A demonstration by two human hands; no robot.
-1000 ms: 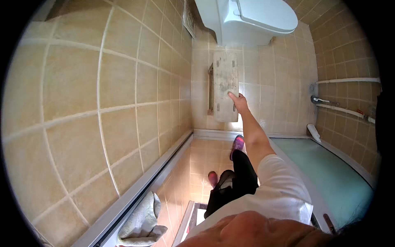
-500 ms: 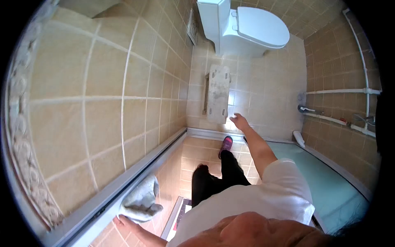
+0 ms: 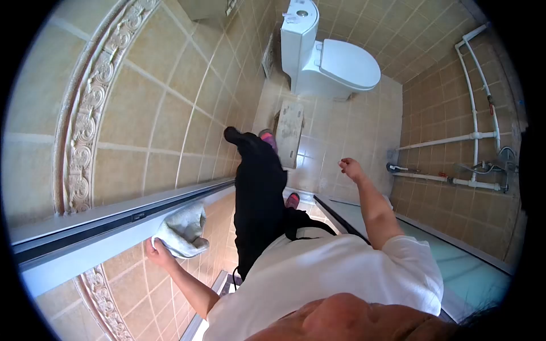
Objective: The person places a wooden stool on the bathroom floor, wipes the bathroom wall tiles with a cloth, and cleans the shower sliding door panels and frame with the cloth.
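A grey-white cloth [image 3: 185,230] hangs bunched beside the metal door frame, its lower edge loose. My left hand [image 3: 159,252] grips its near end, with some of the fingers hidden behind the fabric. Out to the right, above the tiled floor, my right hand [image 3: 351,169] is loosely curled, and nothing shows in it. A low worn stool [image 3: 290,131] stands on the floor ahead, to the left of that hand. One of my shoes [image 3: 267,139] is beside the stool and the other shoe [image 3: 292,200] is near the threshold.
A white toilet [image 3: 350,65] with its lid down stands at the far wall. White pipes [image 3: 438,140] and a tap run along the right wall. A glass panel [image 3: 449,256] is at my right, and a door frame [image 3: 114,219] runs along my left.
One leg has stepped forward past the threshold, beside the stool. The view has shifted forward. My left hand still holds the cloth by the frame; my right hand has swung away from the stool.
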